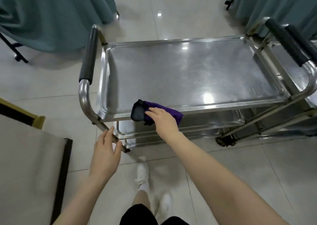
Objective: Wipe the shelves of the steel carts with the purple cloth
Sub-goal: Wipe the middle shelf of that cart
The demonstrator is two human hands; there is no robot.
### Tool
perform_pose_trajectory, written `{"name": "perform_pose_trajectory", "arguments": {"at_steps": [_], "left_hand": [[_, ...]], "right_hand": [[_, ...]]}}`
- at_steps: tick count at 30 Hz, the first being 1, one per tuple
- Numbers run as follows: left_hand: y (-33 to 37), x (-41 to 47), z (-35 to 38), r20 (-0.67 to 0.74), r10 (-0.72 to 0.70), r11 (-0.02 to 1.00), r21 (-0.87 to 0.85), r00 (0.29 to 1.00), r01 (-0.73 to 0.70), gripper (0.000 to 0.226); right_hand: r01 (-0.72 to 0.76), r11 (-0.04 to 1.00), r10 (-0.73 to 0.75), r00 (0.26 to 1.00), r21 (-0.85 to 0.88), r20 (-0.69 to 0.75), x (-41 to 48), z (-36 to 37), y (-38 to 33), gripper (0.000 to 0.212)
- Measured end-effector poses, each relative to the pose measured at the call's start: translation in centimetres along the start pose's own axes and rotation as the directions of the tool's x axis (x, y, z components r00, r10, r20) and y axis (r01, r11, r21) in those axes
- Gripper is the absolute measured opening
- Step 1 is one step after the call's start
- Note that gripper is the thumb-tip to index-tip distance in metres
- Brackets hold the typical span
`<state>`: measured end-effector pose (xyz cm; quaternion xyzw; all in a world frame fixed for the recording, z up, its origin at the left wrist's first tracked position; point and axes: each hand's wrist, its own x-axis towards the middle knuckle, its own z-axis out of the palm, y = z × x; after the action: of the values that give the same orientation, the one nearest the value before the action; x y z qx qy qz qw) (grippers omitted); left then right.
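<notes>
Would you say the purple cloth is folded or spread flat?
Folded: the purple cloth is a thick bundle on the top shelf's front rim, under the right hand.

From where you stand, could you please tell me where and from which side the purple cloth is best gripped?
Grip the purple cloth at its bunched middle, from above on the near side: it lies folded over the front rim of the top shelf, partly hanging off, so a downward palm, like the right hand resting there, should hold it best.
</notes>
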<state>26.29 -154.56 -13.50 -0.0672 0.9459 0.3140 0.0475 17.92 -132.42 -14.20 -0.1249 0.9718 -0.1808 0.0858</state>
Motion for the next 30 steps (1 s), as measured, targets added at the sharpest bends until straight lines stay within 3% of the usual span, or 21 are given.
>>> {"name": "perform_pose_trajectory", "arguments": {"at_steps": [4,13,20,27,30], "left_hand": [[-2.2,-1.9,-0.5,0.069,0.004,1.0,0.011,0.998,-0.005,0.052],[-4.9,2.5,1.3,0.176,0.175,0.978,0.079,0.969,-0.192,0.048],[-7.5,5.2,4.4,0.249,0.186,0.96,0.158,0.95,-0.23,0.047],[-13.0,9.4,13.1,0.11,0.168,0.981,0.083,0.98,-0.177,0.045],[-16.0,12.0,18.1,-0.041,0.213,0.977,0.004,0.976,-0.214,0.044]], "right_hand": [[-0.076,0.996,0.079,0.995,0.039,-0.069,-3.5,0.8,1.3,0.054],[-0.267,0.951,0.255,0.962,0.153,0.098,-6.0,4.6,0.9,0.052],[-0.229,0.964,0.221,0.973,0.137,0.072,-5.1,7.5,0.1,0.055],[-0.116,0.984,0.088,0.978,0.136,0.191,1.6,15.2,5.1,0.071],[-0.002,0.986,-0.028,0.984,0.166,0.177,5.5,20.0,8.3,0.056]]}}
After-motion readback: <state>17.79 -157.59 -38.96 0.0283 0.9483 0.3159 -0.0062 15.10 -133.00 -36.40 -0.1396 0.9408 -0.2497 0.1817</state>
